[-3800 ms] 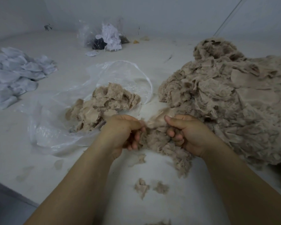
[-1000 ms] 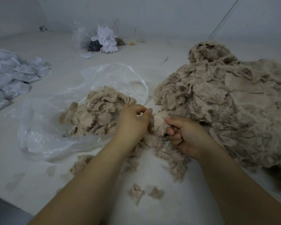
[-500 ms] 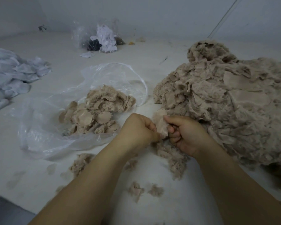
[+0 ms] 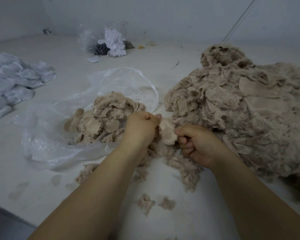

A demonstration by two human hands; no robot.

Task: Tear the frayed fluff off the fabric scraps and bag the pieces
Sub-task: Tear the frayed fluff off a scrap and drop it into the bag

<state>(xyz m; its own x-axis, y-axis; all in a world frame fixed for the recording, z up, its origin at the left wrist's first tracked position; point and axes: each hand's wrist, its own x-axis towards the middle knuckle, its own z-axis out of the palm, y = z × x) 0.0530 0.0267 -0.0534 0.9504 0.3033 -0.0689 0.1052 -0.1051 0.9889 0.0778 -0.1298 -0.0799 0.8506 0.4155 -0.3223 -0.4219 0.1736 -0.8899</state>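
A beige fabric scrap (image 4: 167,132) is held between both hands at the middle of the white table. My left hand (image 4: 142,129) pinches its upper left edge. My right hand (image 4: 197,144) grips its lower right edge with curled fingers. Loose beige fluff (image 4: 185,168) lies under and in front of the hands. To the left, a clear plastic bag (image 4: 47,144) lies open with a heap of cleaned beige pieces (image 4: 104,120) in it. A big pile of frayed beige scraps (image 4: 246,115) fills the right side.
Pale blue-grey fabric pieces (image 4: 12,82) lie at the far left. A second clear bag (image 4: 106,40) with white and dark scraps stands at the back. Small fluff tufts (image 4: 154,203) lie near the table's front. The table edge (image 4: 10,213) runs along the lower left.
My left hand came back from the bag's mouth to the scrap and now pinches it beside my right hand. The scrap stands a little higher between the hands.
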